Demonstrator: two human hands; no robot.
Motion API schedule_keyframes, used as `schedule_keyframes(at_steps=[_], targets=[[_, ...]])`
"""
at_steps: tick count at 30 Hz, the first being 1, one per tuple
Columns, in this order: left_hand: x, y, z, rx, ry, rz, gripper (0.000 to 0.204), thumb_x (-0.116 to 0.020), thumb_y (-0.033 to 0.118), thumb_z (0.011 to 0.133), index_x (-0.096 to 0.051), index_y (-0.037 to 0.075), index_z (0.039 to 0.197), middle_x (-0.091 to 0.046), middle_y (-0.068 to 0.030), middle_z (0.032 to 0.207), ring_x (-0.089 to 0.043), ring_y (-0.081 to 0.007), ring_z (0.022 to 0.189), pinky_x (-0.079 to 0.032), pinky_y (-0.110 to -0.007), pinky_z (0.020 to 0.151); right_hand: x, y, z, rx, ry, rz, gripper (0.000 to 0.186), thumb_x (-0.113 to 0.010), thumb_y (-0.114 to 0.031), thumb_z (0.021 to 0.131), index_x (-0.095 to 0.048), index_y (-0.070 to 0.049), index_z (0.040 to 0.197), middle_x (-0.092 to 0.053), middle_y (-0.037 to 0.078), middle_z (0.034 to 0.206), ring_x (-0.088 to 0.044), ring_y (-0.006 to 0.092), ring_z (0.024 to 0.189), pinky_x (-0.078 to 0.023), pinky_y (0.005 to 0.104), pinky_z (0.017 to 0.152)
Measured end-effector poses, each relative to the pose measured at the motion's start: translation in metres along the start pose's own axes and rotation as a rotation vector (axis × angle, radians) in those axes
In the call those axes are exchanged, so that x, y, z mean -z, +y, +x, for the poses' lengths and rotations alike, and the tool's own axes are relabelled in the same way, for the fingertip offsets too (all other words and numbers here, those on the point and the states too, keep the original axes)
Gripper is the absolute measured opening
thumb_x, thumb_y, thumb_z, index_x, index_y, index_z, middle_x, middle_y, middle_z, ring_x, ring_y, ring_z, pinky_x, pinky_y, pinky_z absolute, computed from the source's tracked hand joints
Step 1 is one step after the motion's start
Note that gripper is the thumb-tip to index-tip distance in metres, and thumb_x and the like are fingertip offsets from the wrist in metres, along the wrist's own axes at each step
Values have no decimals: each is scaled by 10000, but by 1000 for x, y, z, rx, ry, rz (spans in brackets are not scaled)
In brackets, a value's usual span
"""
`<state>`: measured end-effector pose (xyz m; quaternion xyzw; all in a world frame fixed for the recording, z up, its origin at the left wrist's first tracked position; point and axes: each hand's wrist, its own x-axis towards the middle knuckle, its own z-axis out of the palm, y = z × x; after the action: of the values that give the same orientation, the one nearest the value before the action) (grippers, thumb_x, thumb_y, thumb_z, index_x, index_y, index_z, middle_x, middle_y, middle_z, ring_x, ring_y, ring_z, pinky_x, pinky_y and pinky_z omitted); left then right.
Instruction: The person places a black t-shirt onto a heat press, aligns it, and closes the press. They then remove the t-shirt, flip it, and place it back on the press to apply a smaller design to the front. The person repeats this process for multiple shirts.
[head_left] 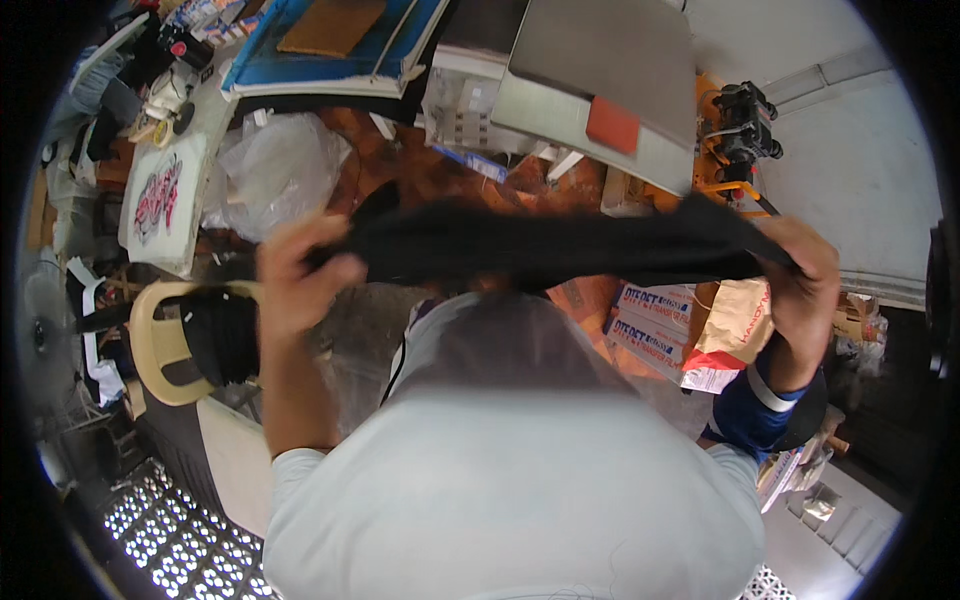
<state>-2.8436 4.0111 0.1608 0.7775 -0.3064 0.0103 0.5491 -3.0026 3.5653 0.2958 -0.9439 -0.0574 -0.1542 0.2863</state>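
Observation:
Stretched between my two hands, in front of my chest, is a piece of black cloth [560, 245], slightly smeared by motion. My left hand [305, 265] is closed round its left end, with the fingers blurred. At the other end, my right hand [805, 275] grips the cloth, its fingers partly hidden by the fabric. The cloth hangs as a wide band and touches nothing else that I can make out; what kind of garment or fabric it is does not show.
Ahead stand a grey flat press table [600, 70] with a red block [612, 125] and a blue-framed screen [400, 50]. A plastic bag [280, 165] lies left of centre. Boxes [650, 330] and a paper bag [735, 325] sit at right, a beige chair [155, 340] at left.

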Motion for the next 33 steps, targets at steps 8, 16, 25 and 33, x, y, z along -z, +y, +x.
schedule_keyframes(at_steps=[8, 16, 25, 33], targets=[[83, 158, 8, -427, -694, -106, 74, -729, 118, 787, -782, 93, 832, -401, 70, 567, -389, -63, 450, -262, -235, 435, 60, 46, -81, 66, -26, 213, 125, -658, -87, 754, -631, -60, 873, -622, 103, 820, -621, 255, 782, -516, 413, 722], [81, 172, -2, -414, -687, -142, 191, -776, 136, 698, -816, 156, 884, -411, 81, 608, -395, -34, 478, -318, -193, 469, 143, 95, -81, 315, -589, 479, 404, -831, -474, 810, -724, -177, 1061, -560, 11, 908, -555, 178, 813, -486, 390, 727], [56, 118, 49, -333, 42, 413, 256, -786, 170, 748, -699, -15, 902, -528, -81, 744, -470, -204, 660, -338, -345, 592, 46, 56, -32, -394, 161, -211, 296, -554, 131, 748, -682, 53, 1003, -640, 110, 951, -612, 224, 946, -460, 301, 888], [8, 3, 120, -73, 380, 6, 42, -607, -31, 965, -585, -15, 996, -608, -102, 889, -620, -168, 816, -544, -330, 841, -19, 137, -34, -666, 587, -18, 185, -556, 118, 932, -625, -9, 1049, -682, 54, 988, -627, 143, 957, -480, 260, 898]])
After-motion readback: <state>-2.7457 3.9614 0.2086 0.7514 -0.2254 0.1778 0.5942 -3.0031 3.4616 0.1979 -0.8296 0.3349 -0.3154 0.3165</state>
